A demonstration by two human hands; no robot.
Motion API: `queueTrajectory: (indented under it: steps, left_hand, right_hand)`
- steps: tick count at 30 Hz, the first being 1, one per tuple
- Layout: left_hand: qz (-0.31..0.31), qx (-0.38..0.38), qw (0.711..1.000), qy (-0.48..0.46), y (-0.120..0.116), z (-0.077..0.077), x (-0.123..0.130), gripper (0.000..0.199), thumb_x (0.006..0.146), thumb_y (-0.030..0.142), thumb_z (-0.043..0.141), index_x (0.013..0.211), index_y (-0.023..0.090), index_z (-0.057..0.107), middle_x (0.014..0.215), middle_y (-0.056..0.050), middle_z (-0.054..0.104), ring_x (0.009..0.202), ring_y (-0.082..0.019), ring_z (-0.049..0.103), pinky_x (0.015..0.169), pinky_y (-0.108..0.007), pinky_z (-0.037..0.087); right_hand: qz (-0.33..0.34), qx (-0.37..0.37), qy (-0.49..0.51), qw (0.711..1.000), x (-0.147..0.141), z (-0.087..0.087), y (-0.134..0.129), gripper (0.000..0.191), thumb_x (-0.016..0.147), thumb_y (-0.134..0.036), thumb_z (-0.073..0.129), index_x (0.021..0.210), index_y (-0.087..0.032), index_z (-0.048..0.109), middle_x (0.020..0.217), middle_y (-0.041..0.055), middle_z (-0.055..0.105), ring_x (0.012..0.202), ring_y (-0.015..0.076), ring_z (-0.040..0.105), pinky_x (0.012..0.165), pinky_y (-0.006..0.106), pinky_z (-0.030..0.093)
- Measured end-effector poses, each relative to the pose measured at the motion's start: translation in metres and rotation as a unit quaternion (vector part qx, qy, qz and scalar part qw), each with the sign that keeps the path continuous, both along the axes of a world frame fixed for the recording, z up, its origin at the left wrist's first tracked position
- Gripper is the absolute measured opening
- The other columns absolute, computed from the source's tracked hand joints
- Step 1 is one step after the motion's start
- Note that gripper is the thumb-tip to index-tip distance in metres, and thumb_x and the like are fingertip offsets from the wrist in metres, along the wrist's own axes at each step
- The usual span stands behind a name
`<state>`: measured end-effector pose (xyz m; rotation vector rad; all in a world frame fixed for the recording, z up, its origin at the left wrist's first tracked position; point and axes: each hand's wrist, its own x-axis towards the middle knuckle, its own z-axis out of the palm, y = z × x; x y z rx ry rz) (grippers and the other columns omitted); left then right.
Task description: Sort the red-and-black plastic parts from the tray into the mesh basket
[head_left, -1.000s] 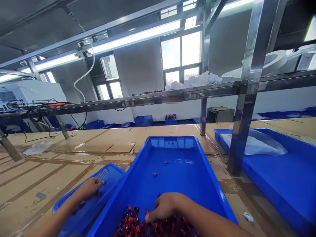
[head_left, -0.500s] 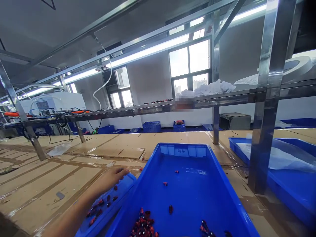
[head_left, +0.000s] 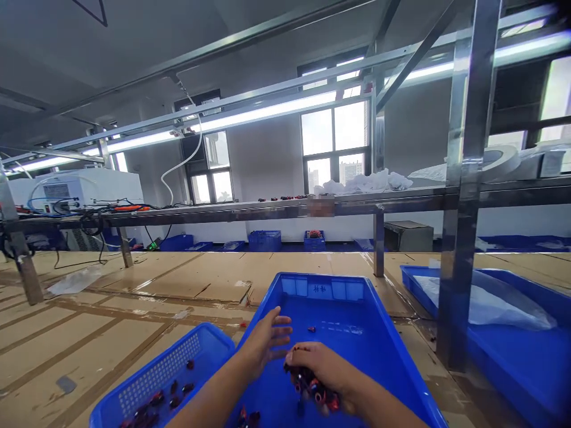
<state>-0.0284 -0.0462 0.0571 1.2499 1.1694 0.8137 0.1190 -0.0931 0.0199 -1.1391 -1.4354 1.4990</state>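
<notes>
My right hand point(head_left: 332, 368) is curled around a handful of small, shiny red-and-black pieces point(head_left: 312, 386), above the deep blue tray point(head_left: 413, 362). My left hand point(head_left: 265, 339) is over the tray's left side, its fingers spread and nothing in them. A single red piece point(head_left: 311, 329) lies on the tray floor beyond my hands, and a few more point(head_left: 250, 418) lie near its bottom left. To the left, a lighter blue perforated basket point(head_left: 154, 359) holds several similar dark red pieces point(head_left: 156, 398). What exactly these pieces are cannot be made out.
A metal upright point(head_left: 457, 297) stands right of the tray, with another blue tray point(head_left: 513, 368) holding white plastic sheeting point(head_left: 491, 303) behind it. A metal shelf point(head_left: 250, 212) crosses above the cardboard-covered table point(head_left: 178, 273). Crumpled white material point(head_left: 366, 181) lies on the shelf.
My left hand has left the basket and moved right over the tray, fingers spread. My right hand has come into view holding a handful of pieces. The basket now sits more level.
</notes>
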Motion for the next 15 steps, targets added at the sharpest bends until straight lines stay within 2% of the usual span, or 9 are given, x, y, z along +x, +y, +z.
queueTrajectory:
  steps: [1,2,3,5,8,10,12,15]
  left_hand:
    - [-0.015,-0.057,0.998,-0.026,-0.002,-0.013,0.006,0.060,0.082,0.065,0.034,0.106,0.014,0.056,0.096,-0.013,0.064,0.086,-0.025,0.062,0.077,-0.041,0.048]
    - [-0.032,-0.175,0.978,-0.110,-0.004,-0.025,0.013,0.062,0.081,0.068,0.034,0.104,0.015,0.055,0.094,-0.013,0.064,0.084,-0.025,0.063,0.079,-0.042,0.048]
    - [-0.059,-0.252,0.948,-0.185,-0.006,-0.037,0.019,0.065,0.079,0.071,0.034,0.103,0.014,0.056,0.093,-0.014,0.064,0.082,-0.026,0.063,0.080,-0.043,0.048]
    - [-0.077,-0.312,0.904,-0.280,-0.008,-0.058,0.030,0.063,0.082,0.069,0.031,0.094,0.013,0.058,0.085,-0.014,0.064,0.076,-0.025,0.064,0.077,-0.040,0.049]
    - [-0.068,-0.315,0.882,-0.345,-0.004,-0.080,0.042,0.052,0.088,0.058,0.033,0.077,0.014,0.058,0.067,-0.011,0.061,0.061,-0.021,0.061,0.067,-0.032,0.048]
    - [-0.059,-0.303,0.874,-0.374,0.003,-0.093,0.044,0.038,0.088,0.045,0.041,0.077,0.014,0.060,0.069,-0.010,0.062,0.067,-0.023,0.062,0.070,-0.032,0.048]
    - [-0.004,-0.270,0.874,-0.404,0.010,-0.109,0.043,0.022,0.085,0.028,0.046,0.075,0.016,0.061,0.071,-0.007,0.063,0.075,-0.022,0.064,0.077,-0.032,0.048]
    - [0.079,-0.201,0.871,-0.441,0.014,-0.129,0.037,0.018,0.077,0.011,0.049,0.063,0.019,0.058,0.066,-0.002,0.061,0.075,-0.017,0.063,0.080,-0.025,0.048]
  right_hand:
    - [-0.040,0.023,0.016,0.999,0.006,0.007,0.004,0.025,0.079,-0.043,0.054,0.081,-0.020,0.065,0.058,-0.0034,0.058,0.042,0.0098,0.049,0.041,0.020,0.038]
    - [-0.082,0.050,0.031,0.995,0.011,0.012,0.008,0.028,0.080,-0.045,0.052,0.085,-0.020,0.063,0.062,-0.0026,0.059,0.047,0.0104,0.052,0.044,0.020,0.039]
    - [-0.123,0.077,0.044,0.988,0.014,0.015,0.011,0.030,0.081,-0.047,0.051,0.087,-0.020,0.062,0.066,-0.0020,0.059,0.052,0.0112,0.054,0.047,0.020,0.041]
    - [-0.195,0.132,0.048,0.971,0.015,0.016,0.014,0.027,0.081,-0.045,0.052,0.086,-0.020,0.061,0.070,-0.0011,0.058,0.061,0.0128,0.057,0.054,0.021,0.045]
    - [-0.244,0.251,-0.035,0.936,0.007,0.008,0.013,0.014,0.078,-0.030,0.057,0.084,-0.020,0.066,0.076,0.0018,0.062,0.070,0.0170,0.061,0.064,0.026,0.048]
    - [-0.241,0.336,-0.118,0.903,0.001,0.003,0.010,0.014,0.076,-0.021,0.058,0.086,-0.022,0.068,0.084,0.0032,0.064,0.077,0.0187,0.062,0.072,0.028,0.049]
    - [-0.216,0.388,-0.180,0.877,-0.004,-0.002,0.007,0.021,0.074,-0.016,0.059,0.090,-0.025,0.069,0.088,0.0032,0.064,0.080,0.0184,0.062,0.075,0.028,0.048]
    - [-0.167,0.428,-0.248,0.853,-0.007,-0.005,0.005,0.026,0.072,-0.017,0.062,0.095,-0.028,0.068,0.089,0.0022,0.064,0.076,0.0174,0.063,0.070,0.027,0.049]
